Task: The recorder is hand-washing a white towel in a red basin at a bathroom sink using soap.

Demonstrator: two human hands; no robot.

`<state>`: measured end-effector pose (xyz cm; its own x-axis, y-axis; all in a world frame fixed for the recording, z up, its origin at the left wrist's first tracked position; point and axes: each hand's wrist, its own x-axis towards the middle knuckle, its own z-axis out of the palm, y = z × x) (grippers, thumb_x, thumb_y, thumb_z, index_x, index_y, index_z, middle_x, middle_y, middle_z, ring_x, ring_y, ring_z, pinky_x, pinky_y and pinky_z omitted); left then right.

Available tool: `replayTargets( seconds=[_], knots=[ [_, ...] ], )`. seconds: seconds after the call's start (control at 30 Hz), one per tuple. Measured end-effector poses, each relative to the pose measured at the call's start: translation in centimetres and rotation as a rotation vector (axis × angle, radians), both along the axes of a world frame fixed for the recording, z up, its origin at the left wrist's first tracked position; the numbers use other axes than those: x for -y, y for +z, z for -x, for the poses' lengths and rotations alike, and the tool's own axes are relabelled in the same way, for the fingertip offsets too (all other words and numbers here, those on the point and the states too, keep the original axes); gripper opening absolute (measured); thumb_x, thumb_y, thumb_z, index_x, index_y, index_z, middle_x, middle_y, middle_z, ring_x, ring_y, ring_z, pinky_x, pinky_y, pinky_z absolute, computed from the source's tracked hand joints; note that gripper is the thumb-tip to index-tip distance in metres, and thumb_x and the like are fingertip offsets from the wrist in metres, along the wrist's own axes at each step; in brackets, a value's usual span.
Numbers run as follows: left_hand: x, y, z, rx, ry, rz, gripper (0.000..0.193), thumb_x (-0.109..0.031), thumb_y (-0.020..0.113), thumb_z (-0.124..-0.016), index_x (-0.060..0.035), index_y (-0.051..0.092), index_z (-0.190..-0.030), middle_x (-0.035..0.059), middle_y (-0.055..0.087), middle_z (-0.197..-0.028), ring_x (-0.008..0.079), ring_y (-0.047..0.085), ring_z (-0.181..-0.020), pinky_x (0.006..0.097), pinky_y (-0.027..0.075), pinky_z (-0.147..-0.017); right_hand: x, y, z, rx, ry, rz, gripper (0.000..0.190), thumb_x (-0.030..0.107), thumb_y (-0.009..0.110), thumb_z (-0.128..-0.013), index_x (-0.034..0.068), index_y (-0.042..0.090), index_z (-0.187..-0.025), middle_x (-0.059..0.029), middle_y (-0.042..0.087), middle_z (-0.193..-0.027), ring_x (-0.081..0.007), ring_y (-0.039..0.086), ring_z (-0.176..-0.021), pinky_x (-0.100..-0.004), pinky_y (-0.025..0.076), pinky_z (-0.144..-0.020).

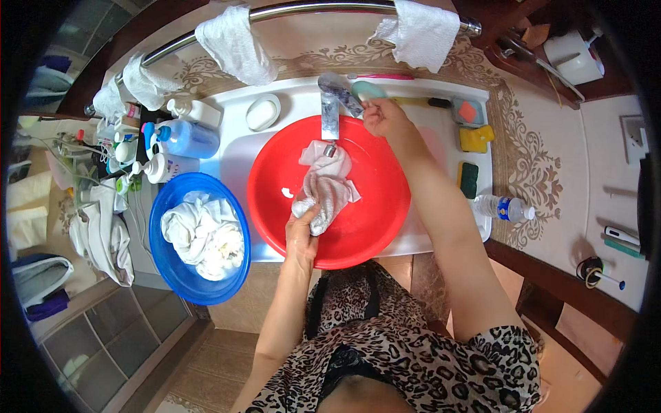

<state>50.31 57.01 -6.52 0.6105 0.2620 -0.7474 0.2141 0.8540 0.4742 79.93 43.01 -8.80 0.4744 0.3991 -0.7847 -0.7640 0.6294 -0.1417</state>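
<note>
My left hand [303, 232] grips one end of a wet white cloth [325, 191], which hangs in a red plastic basin [382, 206] below the spout of a metal faucet [330, 116]. My right hand [382, 117] is beside the faucet's lever, its fingers curled at the edge of a green soap dish [369, 90]. A pale piece, seemingly soap, shows at the fingertips; whether they hold it or touch the lever is unclear. Left of the red basin, a blue plastic basin [155, 227] holds a heap of white cloths [193, 232].
Pump bottles [168, 168] and a blue bottle [191, 139] stand at the left, near a white soap bar [262, 114] in its dish. Sponges [475, 139] and a plastic water bottle [503, 207] lie along the sink's right rim. White cloths [235, 46] hang from a metal rail [320, 9].
</note>
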Motion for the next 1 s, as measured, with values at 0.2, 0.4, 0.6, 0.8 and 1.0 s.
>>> replayTargets(
  seconds=[0.2, 0.4, 0.6, 0.8, 1.0],
  knots=[
    [-0.1, 0.3, -0.1, 0.027, -0.051, -0.074, 0.046, 0.012, 0.059, -0.072, -0.0029, 0.058, -0.115, 0.0083, 0.064, -0.109, 0.0226, 0.062, -0.101, 0.0352, 0.049, -0.092, 1.5, 0.5, 1.4, 0.166, 0.447, 0.28, 0.018, 0.014, 0.057, -0.087, 0.012, 0.048, -0.072, 0.0064, 0.036, -0.054, -0.0041, 0.027, -0.037, -0.022, 0.019, -0.033],
    [-2.5, 1.2, -0.2, 0.07, -0.354, -0.273, 0.048, 0.01, 0.056, -0.059, -0.0018, 0.063, -0.105, 0.0038, 0.066, -0.097, 0.0162, 0.062, -0.089, 0.0278, 0.048, -0.083, -0.5, 4.7, 15.4, 1.279, 0.859, 0.436, 0.026, 0.019, 0.072, -0.079, 0.004, 0.063, -0.098, -0.0067, 0.064, -0.085, -0.0159, 0.061, -0.076, -0.0291, 0.05, -0.069],
    [-4.6, 10.2, -3.6, 0.289, -0.85, -0.445, 0.041, 0.008, 0.057, -0.063, 0.0018, 0.067, -0.102, -0.0016, 0.065, -0.087, 0.007, 0.058, -0.081, 0.0239, 0.048, -0.074, -1.3, 5.6, 14.7, 1.682, 0.991, 0.233, 0.046, 0.023, 0.082, -0.069, 0.001, 0.064, -0.105, -0.0114, 0.064, -0.097, -0.0191, 0.058, -0.093, -0.0338, 0.046, -0.082],
    [-7.0, 4.7, -3.1, 0.142, -1.104, -0.939, 0.025, -0.004, 0.064, -0.069, 0.0018, 0.068, -0.094, 0.0072, 0.068, -0.081, 0.0132, 0.062, -0.074, 0.0275, 0.049, -0.069, 1.6, 6.2, 15.2, 1.063, 0.889, 0.337, 0.023, 0.024, 0.06, -0.092, 0.002, 0.065, -0.089, -0.0013, 0.063, -0.078, -0.0078, 0.057, -0.07, -0.0257, 0.044, -0.062],
    [-2.1, 2.5, -3.4, 0.29, -0.388, -0.195, 0.03, -0.013, 0.05, -0.085, 0.0027, 0.06, -0.109, 0.011, 0.066, -0.104, 0.0177, 0.062, -0.096, 0.0326, 0.047, -0.089, 2.4, 1.1, 16.3, 0.64, 0.357, 0.571, 0.021, 0.023, 0.061, -0.091, 0.002, 0.063, -0.093, -0.0034, 0.063, -0.084, -0.0107, 0.056, -0.073, -0.0273, 0.046, -0.068]
  ],
)
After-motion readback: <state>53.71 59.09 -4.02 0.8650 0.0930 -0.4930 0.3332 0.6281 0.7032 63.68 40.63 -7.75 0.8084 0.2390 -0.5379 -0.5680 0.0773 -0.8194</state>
